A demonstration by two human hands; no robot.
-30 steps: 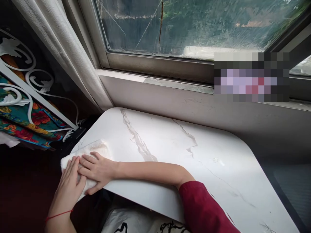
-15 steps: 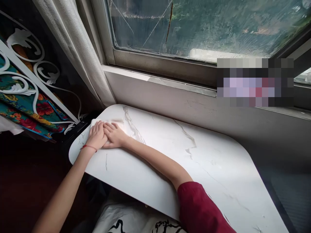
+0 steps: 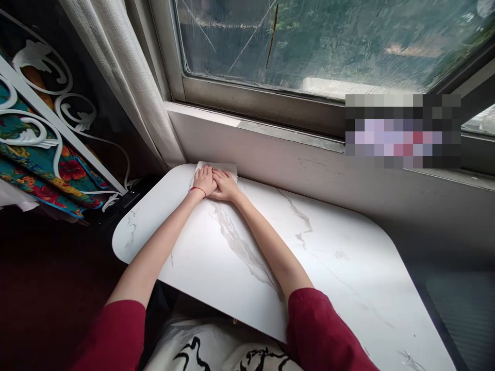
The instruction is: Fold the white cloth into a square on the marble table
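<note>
A white cloth [image 3: 222, 167] lies at the far edge of the white marble-patterned table [image 3: 328, 268], close to the wall under the window. My left hand [image 3: 204, 181] and my right hand [image 3: 224, 185] lie flat on the cloth side by side, fingers stretched out and pressing it onto the tabletop. The hands touch each other. A red string circles my left wrist. Both arms reach straight forward in dark red sleeves.
A grey wall and a window sill [image 3: 270, 129] run behind the table, with a dirty window pane [image 3: 309, 41] above. A pale curtain [image 3: 127, 87] hangs at the left. A white scrolled metal frame [image 3: 50, 118] over flowered fabric stands at the far left.
Both hands have slid the cloth from the table's near left edge across the top to its far edge by the wall. The arms are now stretched forward.
</note>
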